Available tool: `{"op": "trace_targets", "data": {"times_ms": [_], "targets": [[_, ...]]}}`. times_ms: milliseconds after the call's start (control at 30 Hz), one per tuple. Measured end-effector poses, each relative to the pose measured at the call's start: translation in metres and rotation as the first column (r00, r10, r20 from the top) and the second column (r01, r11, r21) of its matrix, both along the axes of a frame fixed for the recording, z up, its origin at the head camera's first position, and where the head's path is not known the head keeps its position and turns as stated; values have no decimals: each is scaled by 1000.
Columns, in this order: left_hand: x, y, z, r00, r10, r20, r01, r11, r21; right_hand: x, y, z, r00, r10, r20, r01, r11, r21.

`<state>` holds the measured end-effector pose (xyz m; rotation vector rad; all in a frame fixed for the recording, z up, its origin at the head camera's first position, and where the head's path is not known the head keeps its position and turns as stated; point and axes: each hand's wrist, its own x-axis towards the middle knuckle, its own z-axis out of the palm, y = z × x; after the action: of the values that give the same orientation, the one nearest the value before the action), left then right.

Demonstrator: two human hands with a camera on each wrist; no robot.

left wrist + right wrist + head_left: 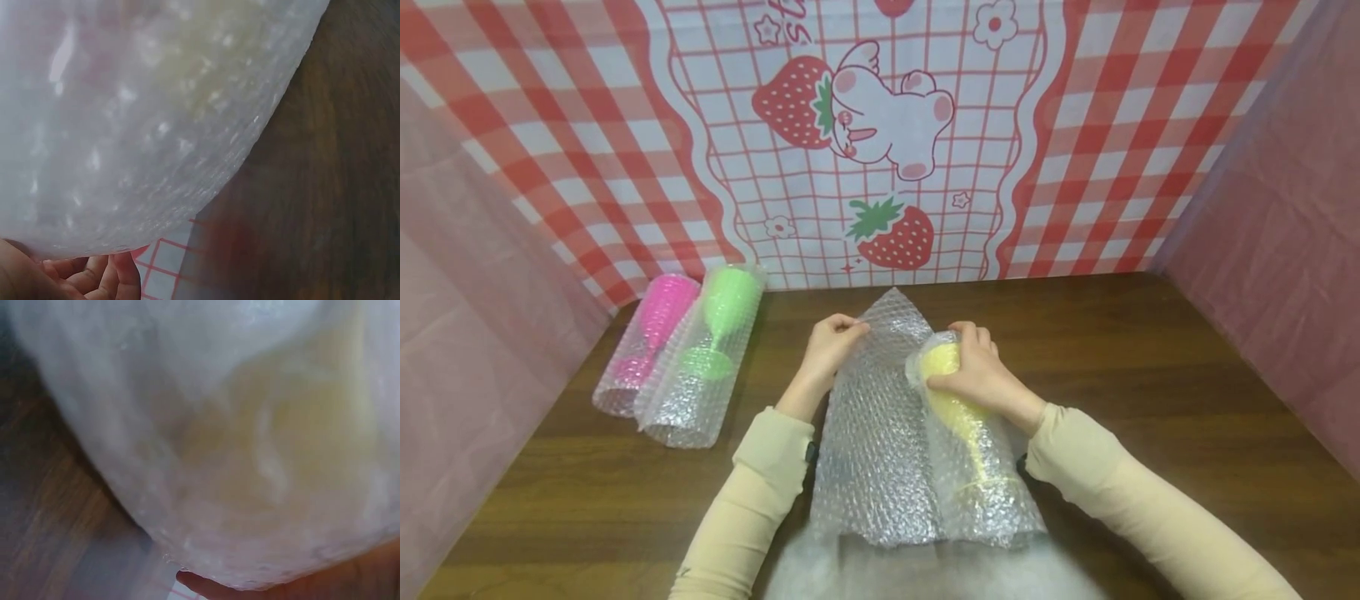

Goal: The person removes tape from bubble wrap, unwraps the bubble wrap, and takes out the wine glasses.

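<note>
A yellow goblet (pixel 958 400) lies inside a roll of bubble wrap (pixel 1000 508), its cup end toward the back. My right hand (pixel 988 375) grips the rolled wrap around the cup. From the roll, a flat part of the bubble wrap (pixel 880 442) extends left, with a pointed corner at the back. At its left edge my left hand (pixel 831 346) pinches the sheet between thumb and fingers. In the left wrist view, the wrap (pixel 156 144) spreads above the curled fingers (pixel 106 278). Cloudy wrap (pixel 219 456) with yellow behind it fills most of the right wrist view.
At the left of the brown table (pixel 1150 375) lie a pink goblet (pixel 662 308) and a green goblet (pixel 730 300), each rolled in bubble wrap, side by side. A checked cloth (pixel 1097 150) with strawberries hangs behind; pink cloths hang at both sides.
</note>
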<state>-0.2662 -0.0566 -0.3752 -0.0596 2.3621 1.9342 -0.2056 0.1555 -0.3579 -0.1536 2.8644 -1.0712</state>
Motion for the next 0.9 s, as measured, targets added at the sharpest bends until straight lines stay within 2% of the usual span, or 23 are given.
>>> {"op": "trace_targets", "data": {"times_ms": [567,700,900], "targets": [[-4,-6,-8,997,56,49,-58,998,39,-2,26,-1,999,4,37,1,992,-127],[-5,-7,-11,998,57,38,-59,997,56,-3,31,0,999,0,35,5,991,-135],[-5,-9,-14,998,61,33,-63,995,73,-2,37,2,997,-11,79,21,991,-135]]}}
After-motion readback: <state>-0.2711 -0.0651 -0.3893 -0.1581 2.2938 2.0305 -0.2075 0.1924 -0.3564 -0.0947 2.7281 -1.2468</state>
